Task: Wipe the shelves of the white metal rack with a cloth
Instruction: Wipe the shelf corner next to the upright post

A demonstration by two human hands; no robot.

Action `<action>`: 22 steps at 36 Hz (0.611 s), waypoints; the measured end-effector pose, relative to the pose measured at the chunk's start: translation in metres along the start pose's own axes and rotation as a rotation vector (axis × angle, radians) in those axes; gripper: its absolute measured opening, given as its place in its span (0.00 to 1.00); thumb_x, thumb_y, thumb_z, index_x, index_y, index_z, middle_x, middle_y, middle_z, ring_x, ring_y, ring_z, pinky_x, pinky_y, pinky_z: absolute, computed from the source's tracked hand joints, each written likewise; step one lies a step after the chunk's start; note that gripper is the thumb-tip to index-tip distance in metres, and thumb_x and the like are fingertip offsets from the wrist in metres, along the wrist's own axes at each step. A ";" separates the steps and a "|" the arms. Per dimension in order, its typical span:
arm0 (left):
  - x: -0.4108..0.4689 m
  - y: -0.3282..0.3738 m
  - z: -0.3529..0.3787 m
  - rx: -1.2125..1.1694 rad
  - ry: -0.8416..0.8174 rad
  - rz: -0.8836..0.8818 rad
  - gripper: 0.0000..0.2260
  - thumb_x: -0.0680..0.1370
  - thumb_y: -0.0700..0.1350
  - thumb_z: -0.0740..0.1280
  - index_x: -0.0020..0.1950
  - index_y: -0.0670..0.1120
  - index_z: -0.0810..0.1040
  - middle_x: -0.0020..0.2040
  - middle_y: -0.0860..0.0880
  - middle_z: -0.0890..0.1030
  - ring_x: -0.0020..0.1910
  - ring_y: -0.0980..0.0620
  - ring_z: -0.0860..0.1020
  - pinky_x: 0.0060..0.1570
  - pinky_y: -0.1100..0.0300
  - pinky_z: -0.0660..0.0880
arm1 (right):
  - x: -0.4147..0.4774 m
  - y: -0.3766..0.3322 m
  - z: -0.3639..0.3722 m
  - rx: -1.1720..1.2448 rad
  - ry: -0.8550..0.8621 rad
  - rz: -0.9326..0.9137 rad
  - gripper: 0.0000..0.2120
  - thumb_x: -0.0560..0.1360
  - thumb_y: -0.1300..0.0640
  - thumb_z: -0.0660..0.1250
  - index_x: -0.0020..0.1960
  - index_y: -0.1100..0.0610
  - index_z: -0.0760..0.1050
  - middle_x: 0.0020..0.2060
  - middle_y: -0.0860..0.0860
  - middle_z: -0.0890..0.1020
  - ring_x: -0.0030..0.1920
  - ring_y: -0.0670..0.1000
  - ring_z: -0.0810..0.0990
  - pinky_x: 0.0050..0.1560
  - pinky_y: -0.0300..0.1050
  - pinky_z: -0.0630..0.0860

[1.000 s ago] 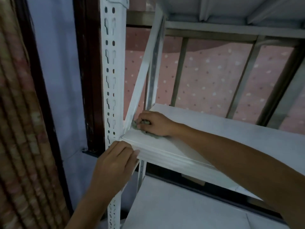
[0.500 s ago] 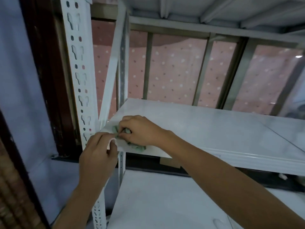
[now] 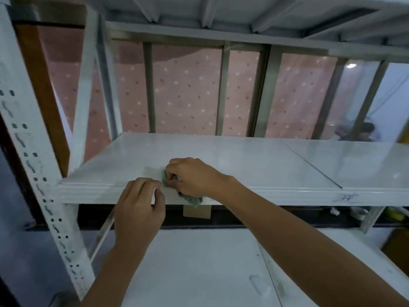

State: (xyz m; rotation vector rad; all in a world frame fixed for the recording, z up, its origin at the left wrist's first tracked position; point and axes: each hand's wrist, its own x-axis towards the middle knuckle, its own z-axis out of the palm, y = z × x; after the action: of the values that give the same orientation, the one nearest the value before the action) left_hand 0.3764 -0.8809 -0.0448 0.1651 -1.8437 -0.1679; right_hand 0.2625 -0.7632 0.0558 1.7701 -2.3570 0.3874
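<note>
The white metal rack's middle shelf (image 3: 254, 160) runs across the view, its front lip (image 3: 276, 197) facing me. My right hand (image 3: 194, 177) presses a crumpled green cloth (image 3: 192, 200) on the shelf's front edge; part of the cloth hangs over the lip. My left hand (image 3: 138, 209) sits just left of it, fingers curled against the lip, thumb and forefinger pinched together near the cloth. A lower shelf (image 3: 199, 262) lies beneath, and the underside of an upper shelf (image 3: 221, 12) is overhead.
The perforated white upright (image 3: 28, 151) and a diagonal brace (image 3: 85, 89) stand at the left. Behind the rack is a barred window with a pink dotted curtain (image 3: 188, 91). Small items (image 3: 358, 212) sit at the right under the shelf. A person (image 3: 363, 134) is visible far right.
My right hand has slid the cloth rightward from the shelf's left corner along the front edge. My left hand left the upright and followed along the lip. The view shifted right.
</note>
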 end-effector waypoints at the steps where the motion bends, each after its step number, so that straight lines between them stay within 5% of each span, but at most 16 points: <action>1: -0.001 0.011 0.006 -0.015 0.002 0.015 0.06 0.78 0.34 0.65 0.47 0.37 0.83 0.46 0.42 0.83 0.45 0.42 0.80 0.46 0.54 0.78 | -0.010 0.008 -0.004 -0.012 0.000 0.013 0.06 0.79 0.57 0.66 0.43 0.53 0.72 0.43 0.46 0.73 0.42 0.49 0.72 0.43 0.45 0.67; 15: -0.004 0.190 0.088 -0.102 -0.322 0.082 0.03 0.75 0.37 0.70 0.47 0.39 0.83 0.44 0.43 0.81 0.43 0.41 0.79 0.42 0.48 0.79 | -0.173 0.130 -0.060 -0.141 0.047 0.192 0.04 0.78 0.59 0.64 0.44 0.54 0.73 0.43 0.47 0.73 0.41 0.51 0.72 0.42 0.46 0.67; 22: -0.005 0.281 0.107 0.068 -0.468 -0.088 0.07 0.76 0.41 0.74 0.50 0.38 0.84 0.45 0.40 0.82 0.46 0.37 0.79 0.45 0.45 0.79 | -0.238 0.183 -0.074 -0.264 0.104 0.197 0.05 0.75 0.64 0.65 0.44 0.55 0.75 0.41 0.46 0.70 0.38 0.54 0.75 0.38 0.49 0.72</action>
State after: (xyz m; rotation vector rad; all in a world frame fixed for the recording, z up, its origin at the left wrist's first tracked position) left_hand 0.2675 -0.6017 -0.0222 0.2717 -2.3111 -0.2185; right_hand 0.1522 -0.4743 0.0388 1.3761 -2.3880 0.1776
